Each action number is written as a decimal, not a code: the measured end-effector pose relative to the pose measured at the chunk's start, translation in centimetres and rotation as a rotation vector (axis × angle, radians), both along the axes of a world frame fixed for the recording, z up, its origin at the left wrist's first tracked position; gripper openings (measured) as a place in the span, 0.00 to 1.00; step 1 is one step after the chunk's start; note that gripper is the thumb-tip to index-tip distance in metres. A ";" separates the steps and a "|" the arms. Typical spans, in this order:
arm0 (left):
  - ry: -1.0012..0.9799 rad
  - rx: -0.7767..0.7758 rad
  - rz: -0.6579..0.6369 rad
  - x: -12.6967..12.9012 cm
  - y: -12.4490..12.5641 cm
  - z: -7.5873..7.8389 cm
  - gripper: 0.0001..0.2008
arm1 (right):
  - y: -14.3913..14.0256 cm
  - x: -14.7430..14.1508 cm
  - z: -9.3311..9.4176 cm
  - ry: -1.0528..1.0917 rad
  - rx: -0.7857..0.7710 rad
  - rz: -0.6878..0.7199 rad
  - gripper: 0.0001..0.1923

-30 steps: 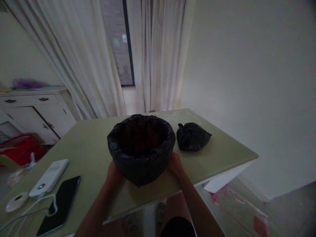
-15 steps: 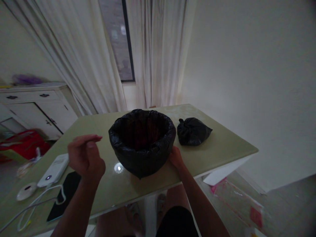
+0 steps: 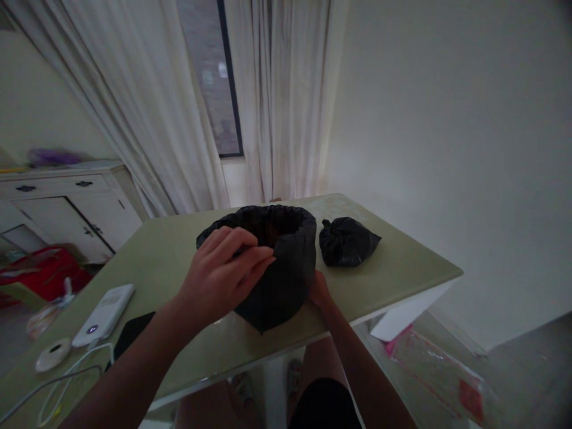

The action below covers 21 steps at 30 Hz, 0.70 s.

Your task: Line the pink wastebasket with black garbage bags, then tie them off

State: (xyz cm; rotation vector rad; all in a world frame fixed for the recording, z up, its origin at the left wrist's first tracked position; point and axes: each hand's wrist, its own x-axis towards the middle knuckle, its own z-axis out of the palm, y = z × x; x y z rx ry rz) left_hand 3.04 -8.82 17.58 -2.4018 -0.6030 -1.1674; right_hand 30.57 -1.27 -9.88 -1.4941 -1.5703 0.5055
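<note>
A round bin lined with a black garbage bag (image 3: pixel 286 286) stands near the table's front edge, the bag folded over its rim. My left hand (image 3: pixel 226 271) is at the near side of the rim, fingers bent and pinched together on the bag's edge. The near part of the rim is hidden behind this hand. Low on the bin's right side rests my right hand (image 3: pixel 319 289), its fingers out of sight behind the bin. Just right of the bin lies a knotted black bag (image 3: pixel 347 241), touched by neither hand.
On the left of the pale green table (image 3: pixel 402 268) are a white power bank (image 3: pixel 103 316), a dark phone (image 3: pixel 131 336), a round white object (image 3: pixel 53 356) and a white cable (image 3: pixel 74 369). Curtains and a wall stand behind. Clear plastic packaging (image 3: pixel 438 372) lies on the floor at right.
My left hand has moved right from beside the bin to its near rim and closed on the bag's edge. The near rim has risen at the right. My right hand has stayed put.
</note>
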 end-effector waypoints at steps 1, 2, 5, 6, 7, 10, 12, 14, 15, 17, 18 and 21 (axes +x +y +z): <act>-0.040 -0.019 0.016 0.3 0.4 0.7 0.03 | 0.0 0.1 0.0 -0.015 -0.011 -0.001 0.11; -0.078 -0.043 0.032 0.7 0.8 1.5 0.04 | 0.0 0.1 0.0 -0.033 -0.028 -0.002 0.12; -0.175 -0.095 0.112 1.8 2.8 3.9 0.08 | 0.2 0.4 0.0 -0.075 -0.081 0.002 0.14; -0.186 -0.112 0.141 2.1 3.6 4.7 0.09 | 0.3 0.5 -0.1 -0.085 -0.088 0.008 0.14; -0.188 -0.128 0.168 2.3 4.5 5.5 0.10 | 0.3 0.5 -0.1 -0.092 -0.089 0.015 0.15; -0.218 -0.163 0.243 2.5 7.5 7.8 0.10 | 0.5 0.7 -0.2 -0.097 -0.079 0.031 0.16; -0.299 -0.172 0.303 2.2 9.8 9.2 0.10 | 0.6 0.8 -0.3 -0.088 -0.085 0.038 0.16; -0.373 -0.220 0.362 1.6 11.9 10.5 0.10 | 0.6 0.8 -0.3 -0.082 -0.090 0.043 0.16; -0.400 -0.260 0.388 1.3 12.9 11.1 0.10 | 0.6 0.8 -0.3 -0.078 -0.091 0.044 0.16; -0.448 -0.350 0.430 0.5 14.5 12.2 0.10 | 0.6 0.8 -0.3 -0.068 -0.085 0.045 0.15; -0.475 -0.386 0.448 0.1 15.1 12.7 0.11 | 0.6 0.8 -0.4 -0.060 -0.079 0.047 0.15; -0.586 -0.414 0.522 -1.2 16.2 14.2 0.14 | 0.6 0.8 -0.4 -0.048 -0.062 0.050 0.15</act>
